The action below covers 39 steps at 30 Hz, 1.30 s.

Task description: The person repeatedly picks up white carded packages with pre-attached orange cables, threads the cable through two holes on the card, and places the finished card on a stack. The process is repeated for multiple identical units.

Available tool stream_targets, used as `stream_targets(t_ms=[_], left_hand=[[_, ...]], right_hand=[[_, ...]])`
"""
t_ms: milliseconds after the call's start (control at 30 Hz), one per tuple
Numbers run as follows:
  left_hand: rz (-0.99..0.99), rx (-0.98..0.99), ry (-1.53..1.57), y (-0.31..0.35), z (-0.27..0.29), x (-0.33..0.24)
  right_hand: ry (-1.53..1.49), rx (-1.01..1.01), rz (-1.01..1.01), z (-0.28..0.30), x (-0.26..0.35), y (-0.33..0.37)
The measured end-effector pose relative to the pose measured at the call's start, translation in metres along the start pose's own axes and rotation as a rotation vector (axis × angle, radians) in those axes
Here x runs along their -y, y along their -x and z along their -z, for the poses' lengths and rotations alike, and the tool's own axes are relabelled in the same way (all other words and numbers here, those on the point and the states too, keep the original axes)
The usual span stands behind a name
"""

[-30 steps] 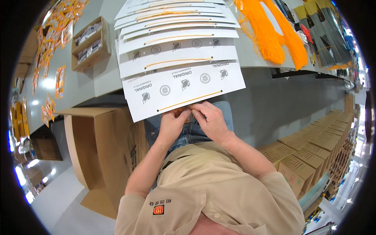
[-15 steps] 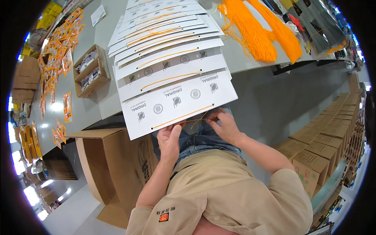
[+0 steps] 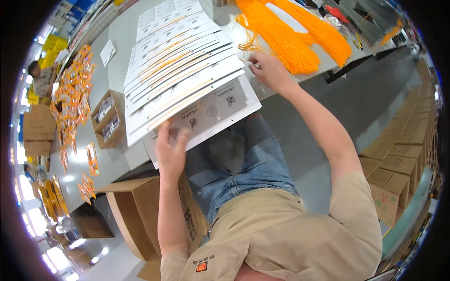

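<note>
A fanned stack of white printed boards (image 3: 180, 91), many laced with orange cord, lies on the table and juts over its near edge. The lowest board (image 3: 213, 110) shows a punched hole with no cord in it. My left hand (image 3: 171, 152), slightly blurred, has thumb and forefinger apart against the lowest board, at the edge of those above. Beyond the stack's right side, my right hand (image 3: 272, 71) is beside the loose ends of an orange cord bundle (image 3: 281, 44). Its fingers are bent, with the thumb a little apart; no cord shows clearly between them.
Left of the stack stands a divided cardboard box (image 3: 110, 119) with small packets. Several orange packets (image 3: 72, 100) are spread farther left. Below the table edge is an open carton (image 3: 136, 206); stacked cartons (image 3: 391, 175) line the right. Another person (image 3: 42, 77) sits far left.
My right hand has left the nearest board's edge and moved up to the orange cords. My left hand has shifted left and up. The front laced board is pushed back, uncovering an unlaced one.
</note>
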<state>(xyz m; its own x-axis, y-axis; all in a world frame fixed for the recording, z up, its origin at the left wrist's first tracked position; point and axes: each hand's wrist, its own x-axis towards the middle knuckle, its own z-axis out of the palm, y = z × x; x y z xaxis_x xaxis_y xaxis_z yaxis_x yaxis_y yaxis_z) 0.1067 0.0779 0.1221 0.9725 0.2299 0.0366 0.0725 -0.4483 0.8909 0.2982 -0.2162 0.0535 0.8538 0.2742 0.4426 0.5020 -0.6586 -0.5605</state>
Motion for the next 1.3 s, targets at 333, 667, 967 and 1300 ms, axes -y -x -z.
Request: stream_targets(t_ms=[333,667,967,1300], left_hand=[[-0.420,0.176,-0.591,0.009,0.009,0.008],[-0.609,0.005,-0.540,0.039,0.004,0.012],[-0.532,0.036,-0.436,0.075,0.000,0.005],[-0.480,0.074,-0.311,0.085,-0.008,0.005]], right_hand=[[0.289,0.352,0.039,-0.018,-0.020,0.001],[0.185,0.285,-0.148,0.023,-0.012,0.043],[0.280,0.310,-0.137,0.022,-0.024,-0.009],[0.314,0.402,0.191,0.003,-0.051,-0.065]])
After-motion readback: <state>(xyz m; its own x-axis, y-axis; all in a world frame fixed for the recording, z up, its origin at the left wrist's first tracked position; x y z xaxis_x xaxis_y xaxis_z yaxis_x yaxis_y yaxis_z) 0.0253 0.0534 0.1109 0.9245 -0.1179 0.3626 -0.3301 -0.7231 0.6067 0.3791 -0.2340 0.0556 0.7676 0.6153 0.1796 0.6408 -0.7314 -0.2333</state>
